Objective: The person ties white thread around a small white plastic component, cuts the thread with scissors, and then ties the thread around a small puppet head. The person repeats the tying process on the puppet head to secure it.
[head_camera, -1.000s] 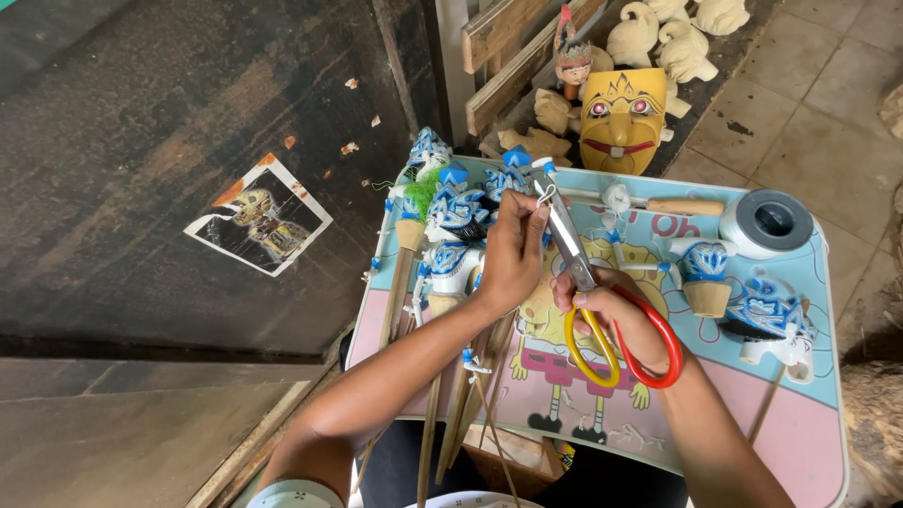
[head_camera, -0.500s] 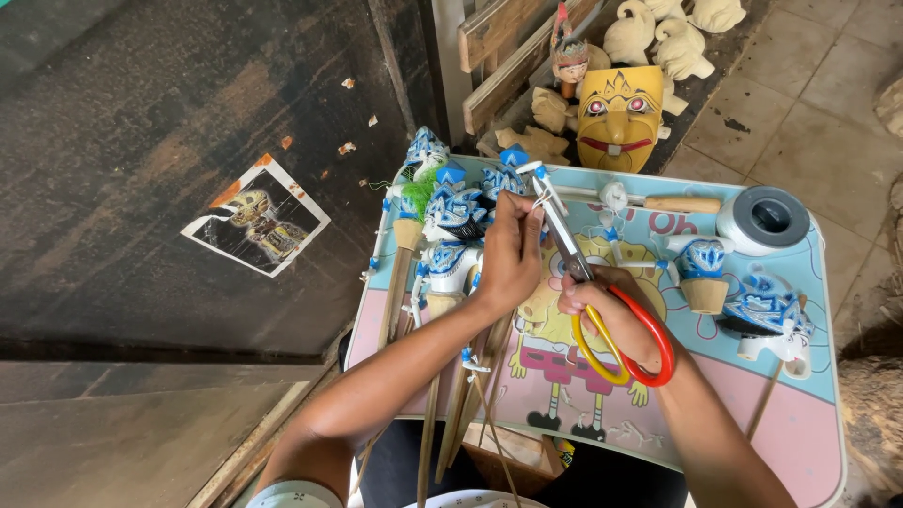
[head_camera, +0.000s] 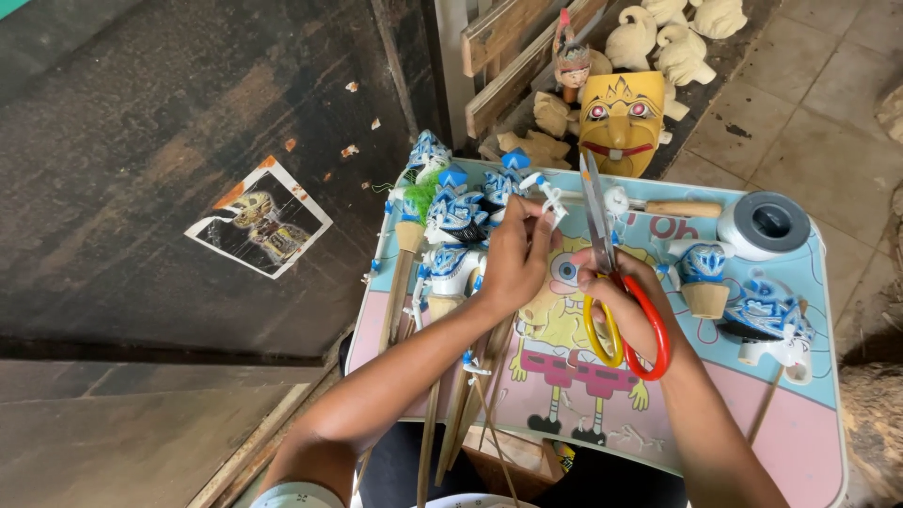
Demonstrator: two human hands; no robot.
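Observation:
My left hand [head_camera: 515, 256] pinches a blue-and-white painted puppet piece [head_camera: 548, 196] with a white string end, over a heap of similar blue-and-white puppet heads on sticks [head_camera: 458, 218]. My right hand [head_camera: 628, 301] grips scissors [head_camera: 602, 221] with one red and one yellow handle loop; the blades point up and away, just right of the pinched piece. Both hands hover above a small table with a cartoon picture on its top [head_camera: 809, 423].
A roll of white tape [head_camera: 767, 224], a wooden-handled tool [head_camera: 677, 208] and more blue puppet heads [head_camera: 762, 315] lie on the table's right side. Behind it stand a yellow carved mask [head_camera: 621, 122] and unpainted wooden figures [head_camera: 658, 38]. A dark panel with a picture [head_camera: 259, 226] fills the left.
The scissors have tilted more upright and shifted slightly toward the piece in my left hand. My left hand stays on the puppet piece.

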